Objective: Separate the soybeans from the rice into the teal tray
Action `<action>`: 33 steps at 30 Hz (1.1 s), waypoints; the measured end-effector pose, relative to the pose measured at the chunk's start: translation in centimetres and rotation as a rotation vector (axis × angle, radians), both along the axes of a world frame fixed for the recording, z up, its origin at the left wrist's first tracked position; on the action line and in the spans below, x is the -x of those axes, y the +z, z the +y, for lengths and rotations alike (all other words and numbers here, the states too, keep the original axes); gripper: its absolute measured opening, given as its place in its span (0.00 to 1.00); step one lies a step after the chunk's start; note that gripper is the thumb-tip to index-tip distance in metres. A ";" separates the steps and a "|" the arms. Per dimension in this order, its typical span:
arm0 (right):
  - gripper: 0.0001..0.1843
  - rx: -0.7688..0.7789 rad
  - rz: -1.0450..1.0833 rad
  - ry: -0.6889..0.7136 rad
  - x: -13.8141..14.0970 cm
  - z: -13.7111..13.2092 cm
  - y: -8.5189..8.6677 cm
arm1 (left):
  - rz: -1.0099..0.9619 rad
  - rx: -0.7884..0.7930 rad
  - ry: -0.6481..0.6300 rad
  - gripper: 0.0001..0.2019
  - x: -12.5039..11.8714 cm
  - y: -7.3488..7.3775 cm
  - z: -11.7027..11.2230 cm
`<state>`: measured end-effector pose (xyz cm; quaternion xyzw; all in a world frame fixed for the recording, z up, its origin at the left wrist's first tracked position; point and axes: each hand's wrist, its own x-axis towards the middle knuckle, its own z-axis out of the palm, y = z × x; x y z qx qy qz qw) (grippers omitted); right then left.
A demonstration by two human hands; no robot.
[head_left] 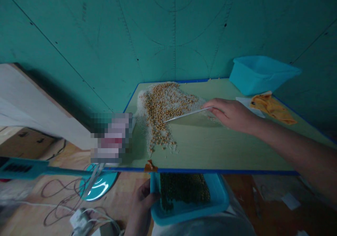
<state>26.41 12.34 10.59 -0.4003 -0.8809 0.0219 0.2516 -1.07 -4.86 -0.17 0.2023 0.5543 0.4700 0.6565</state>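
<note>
My right hand (230,115) pinches one end of a thin, pale flat strip (184,115), seen nearly edge-on. Its far end reaches into a spread of tan, soybean-like beans (164,104) mixed with small white grains (142,106) on the pale green tabletop (210,148). Below the table's front edge, my left hand (143,202) grips the left rim of a blue plastic tray (189,213), the thumb over the rim. Dark green grains (181,190) lie in this tray, with some lighter ones at the right side.
A blue bin (252,76) stands at the back right, beside an orange cloth (273,107). A blurred-out device (113,137) is at the table's left edge, near a teal stand (26,168). Cables and a power strip (80,220) lie on the floor. A green wall (158,28) rises behind.
</note>
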 end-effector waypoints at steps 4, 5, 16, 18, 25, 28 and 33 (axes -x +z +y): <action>0.09 0.045 0.033 -0.089 0.0 -0.7 1.7 | -0.028 -0.023 -0.012 0.09 0.0 -0.1 0.0; 0.08 0.063 0.055 -0.120 -0.1 -0.9 2.0 | -0.036 -0.028 -0.012 0.09 -0.1 -0.1 0.0; 0.05 0.631 0.755 -0.365 2.7 -1.0 1.4 | -0.096 -0.049 -0.005 0.09 -0.2 -0.4 -0.4; 0.05 0.723 0.806 -0.373 4.2 -1.4 1.5 | -0.107 -0.040 0.006 0.09 -0.2 -0.2 -0.4; 0.06 0.759 0.878 -0.284 5.1 -2.1 1.9 | -0.091 -0.053 -0.028 0.09 -0.6 -0.6 -0.5; 0.04 0.625 0.934 -0.350 1.8 -2.4 2.6 | -0.103 -0.082 -0.095 0.07 -1.6 -1.1 -0.4; 0.04 0.507 1.067 -0.678 -6.1 -5.0 2.1 | -0.179 -0.060 -0.216 0.05 -3.4 -1.0 -0.1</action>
